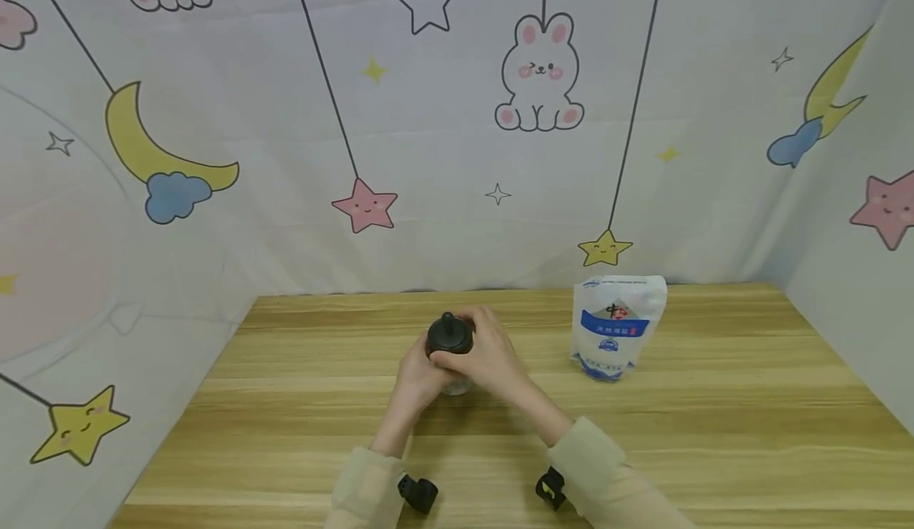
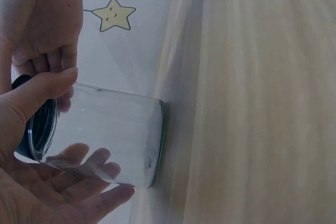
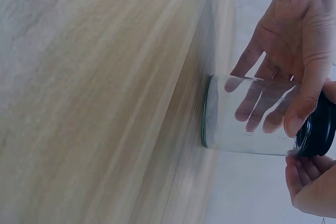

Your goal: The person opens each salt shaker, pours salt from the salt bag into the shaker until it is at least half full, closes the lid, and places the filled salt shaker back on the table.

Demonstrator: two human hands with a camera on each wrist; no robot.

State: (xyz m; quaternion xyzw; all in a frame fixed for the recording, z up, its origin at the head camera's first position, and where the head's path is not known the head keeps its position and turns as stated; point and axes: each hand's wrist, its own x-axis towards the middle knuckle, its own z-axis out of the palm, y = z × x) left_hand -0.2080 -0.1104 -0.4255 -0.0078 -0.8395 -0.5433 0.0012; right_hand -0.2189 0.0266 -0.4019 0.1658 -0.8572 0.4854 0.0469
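Observation:
A clear glass jar (image 2: 115, 129) stands upright on the wooden table. Its black lid (image 1: 449, 336), topped by a small knob, sits at the jar's mouth. My left hand (image 1: 416, 377) grips the jar's upper part from the left, with its thumb across the glass just under the lid and its fingers behind, seen through the glass in the right wrist view. From the other side, my right hand (image 1: 491, 352) holds the lid by its rim between thumb and fingers. Through the glass nothing shows inside the jar.
A white pouch (image 1: 616, 329) with a blue band and Chinese lettering stands to the right of the hands. Black wrist cameras (image 1: 419, 494) extend from both sleeves above the tabletop (image 1: 300, 402). Behind the table hangs a printed cloth (image 1: 457, 132) with stars, moons and rabbits.

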